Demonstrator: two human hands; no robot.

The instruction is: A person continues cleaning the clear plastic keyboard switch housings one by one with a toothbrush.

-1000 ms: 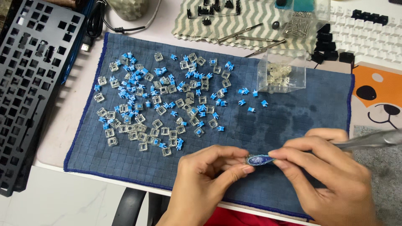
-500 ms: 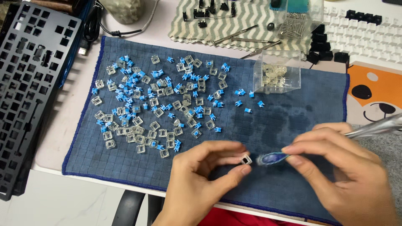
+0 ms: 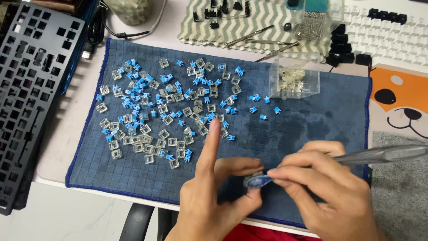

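Note:
My left hand (image 3: pixel 209 196) is low at the middle of the view with its index finger raised straight up, and its thumb and other fingers pinch a small bluish part (image 3: pixel 257 180). My right hand (image 3: pixel 327 192) meets it from the right, fingertips on the same part, and holds a grey metal tool (image 3: pixel 383 154) whose handle runs out to the right. Both hands hover over the near edge of a blue cloth mat (image 3: pixel 312 125). Several clear switch housings (image 3: pixel 133 129) and blue stems (image 3: pixel 196 93) lie scattered on the mat's left half.
A clear plastic box (image 3: pixel 294 78) with clear parts stands on the mat's far right. A black keyboard plate (image 3: pixel 31 89) lies at the left. A striped cloth (image 3: pixel 240 22) with metal tools, black keycaps (image 3: pixel 352 47), a white keyboard (image 3: pixel 392 38) and an orange dog-pattern mat (image 3: pixel 401 102) lie behind.
My left index finger has lifted and now points straight up. Both hands stay together at the mat's near edge, and the small part between them has shifted slightly.

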